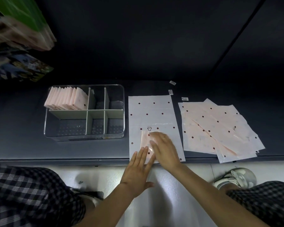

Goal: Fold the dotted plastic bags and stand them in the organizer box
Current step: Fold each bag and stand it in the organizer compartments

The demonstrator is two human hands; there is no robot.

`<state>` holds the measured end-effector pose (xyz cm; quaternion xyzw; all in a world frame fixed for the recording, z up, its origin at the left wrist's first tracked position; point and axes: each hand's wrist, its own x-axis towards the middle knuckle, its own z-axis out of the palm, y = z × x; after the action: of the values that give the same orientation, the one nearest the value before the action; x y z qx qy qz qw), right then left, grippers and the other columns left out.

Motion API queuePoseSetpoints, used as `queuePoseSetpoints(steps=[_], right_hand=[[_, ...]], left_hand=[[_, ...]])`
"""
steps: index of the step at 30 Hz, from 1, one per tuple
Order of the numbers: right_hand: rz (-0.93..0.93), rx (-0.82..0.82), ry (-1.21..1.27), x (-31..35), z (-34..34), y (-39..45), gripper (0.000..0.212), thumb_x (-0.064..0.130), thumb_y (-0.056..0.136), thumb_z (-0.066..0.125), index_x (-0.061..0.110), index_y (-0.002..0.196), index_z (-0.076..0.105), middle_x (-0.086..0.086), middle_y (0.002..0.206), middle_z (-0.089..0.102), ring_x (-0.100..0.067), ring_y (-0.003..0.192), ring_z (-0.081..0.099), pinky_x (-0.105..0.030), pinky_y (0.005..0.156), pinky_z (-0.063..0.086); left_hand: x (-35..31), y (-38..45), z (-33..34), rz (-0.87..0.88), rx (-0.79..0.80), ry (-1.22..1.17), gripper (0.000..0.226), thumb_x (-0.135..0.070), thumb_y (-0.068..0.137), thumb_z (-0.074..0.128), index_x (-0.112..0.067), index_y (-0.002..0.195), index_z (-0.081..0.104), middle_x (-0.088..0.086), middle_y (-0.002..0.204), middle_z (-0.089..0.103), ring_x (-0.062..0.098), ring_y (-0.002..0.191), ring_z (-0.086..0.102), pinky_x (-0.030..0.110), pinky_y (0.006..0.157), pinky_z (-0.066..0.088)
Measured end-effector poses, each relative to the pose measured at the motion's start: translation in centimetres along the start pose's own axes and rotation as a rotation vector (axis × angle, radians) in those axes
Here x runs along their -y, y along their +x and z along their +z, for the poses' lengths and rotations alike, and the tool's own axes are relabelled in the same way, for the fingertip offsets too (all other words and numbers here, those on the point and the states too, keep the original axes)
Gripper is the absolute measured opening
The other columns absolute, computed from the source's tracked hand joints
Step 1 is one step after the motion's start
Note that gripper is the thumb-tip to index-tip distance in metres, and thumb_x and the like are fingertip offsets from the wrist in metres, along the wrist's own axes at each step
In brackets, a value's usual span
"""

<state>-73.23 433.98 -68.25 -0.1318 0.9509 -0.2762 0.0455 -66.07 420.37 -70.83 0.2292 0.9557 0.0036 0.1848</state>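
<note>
One pale pink dotted plastic bag (152, 113) lies flat on the dark shelf, its near end at the shelf's front edge. My left hand (138, 169) lies flat with straight fingers on the bag's near edge. My right hand (164, 148) presses flat on the bag just right of it, fingers pointing left and blurred. A loose pile of more dotted bags (220, 130) lies to the right. The clear organizer box (84, 136) stands to the left. Several folded bags (67, 99) stand in its back left compartment.
White dividers (88, 112) split the box into compartments. Small barcode stickers (170, 92) lie on the shelf behind the bags. Colourful packages (21, 68) hang at upper left. My checked trousers (31, 194) and a shoe (236, 177) show below on the white floor.
</note>
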Motion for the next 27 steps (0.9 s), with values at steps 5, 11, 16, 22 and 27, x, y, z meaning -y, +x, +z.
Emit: queuePoseSetpoints(steps=[5,11,16,22,27], right_hand=[[-0.312,0.403,-0.169,-0.6,1.7,1.8,0.048,0.033,0.104,0.024,0.022,0.15,0.019,0.01,0.158,0.01,-0.004,0.144,-0.003,-0.025,0.118,-0.007],[-0.257,0.44,-0.342,-1.9,1.9,4.4,0.057,0.043,0.102,0.017,0.023,0.151,-0.004,0.011,0.158,-0.01,-0.006,0.144,-0.015,-0.033,0.117,-0.014],[-0.269,0.393,-0.409,-2.2,2.3,4.3,0.055,0.039,0.103,0.015,0.023,0.151,-0.006,0.012,0.156,-0.013,-0.008,0.144,-0.015,-0.034,0.117,-0.014],[-0.244,0.257,-0.43,-2.5,3.2,4.0,0.053,0.036,0.103,0.016,0.022,0.15,-0.004,0.01,0.157,-0.003,-0.01,0.146,-0.005,-0.033,0.119,-0.008],[-0.249,0.225,-0.42,-2.9,3.7,4.0,0.053,0.036,0.103,0.017,0.022,0.15,-0.003,0.009,0.158,-0.001,-0.009,0.146,-0.004,-0.032,0.119,-0.009]], left_hand=[[0.2,0.2,0.3,0.033,0.022,-0.011,0.086,-0.07,0.088,0.031,-0.027,0.148,-0.012,0.019,0.153,-0.022,0.032,0.132,-0.036,0.044,0.11,-0.025],[0.0,0.1,0.6,0.049,-0.061,-0.133,0.085,-0.074,0.084,0.031,-0.043,0.143,-0.022,0.009,0.147,-0.036,0.026,0.136,-0.038,0.046,0.111,-0.024],[-0.2,-0.2,-0.7,-0.201,-0.436,-0.817,0.036,-0.034,0.089,0.061,-0.028,0.125,0.058,-0.001,0.146,0.036,0.019,0.138,0.03,0.026,0.112,0.023],[-0.1,1.5,-2.8,-0.737,-0.457,-1.377,0.031,-0.005,0.086,0.066,-0.006,0.114,0.055,0.007,0.1,0.059,0.02,0.088,0.059,0.027,0.082,0.048],[0.5,2.6,-3.3,-0.831,-0.262,-1.318,0.02,-0.015,0.087,0.066,-0.005,0.103,0.059,0.011,0.089,0.07,0.023,0.085,0.066,0.023,0.067,0.042]])
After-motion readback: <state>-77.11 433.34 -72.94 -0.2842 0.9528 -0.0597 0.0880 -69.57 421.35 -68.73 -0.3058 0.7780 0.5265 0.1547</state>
